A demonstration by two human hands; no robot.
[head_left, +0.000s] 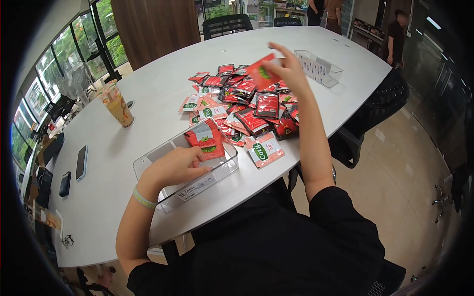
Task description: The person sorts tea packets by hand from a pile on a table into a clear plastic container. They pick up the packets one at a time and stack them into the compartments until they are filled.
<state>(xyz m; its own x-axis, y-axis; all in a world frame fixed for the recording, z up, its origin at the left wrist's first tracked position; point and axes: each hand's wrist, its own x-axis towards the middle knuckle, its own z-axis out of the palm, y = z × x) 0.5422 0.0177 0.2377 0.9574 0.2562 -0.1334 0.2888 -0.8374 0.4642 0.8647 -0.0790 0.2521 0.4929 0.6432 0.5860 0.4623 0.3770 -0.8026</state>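
My left hand (174, 166) reaches into a clear plastic bin (229, 165), fingers curled at the lower edge of a red sachet (210, 140) with a green picture, which leans inside it. Part of that grip is hidden by the hand itself. Raised above the pile, my right hand (290, 73) pinches another red sachet (261, 74) between thumb and fingers. Beneath it spreads a heap of red and black sachets (267, 104), mixed with pink and white ones. A pink and white sachet (265, 149) lies flat at the near side of the heap.
A second clear container (321, 69) stands beyond my right hand. Left of the heap is a plastic cup (117, 104) with an orange drink. Two phones, one being a larger phone (82, 163), lie on the white table (113, 153). Black chairs and people are around the room.
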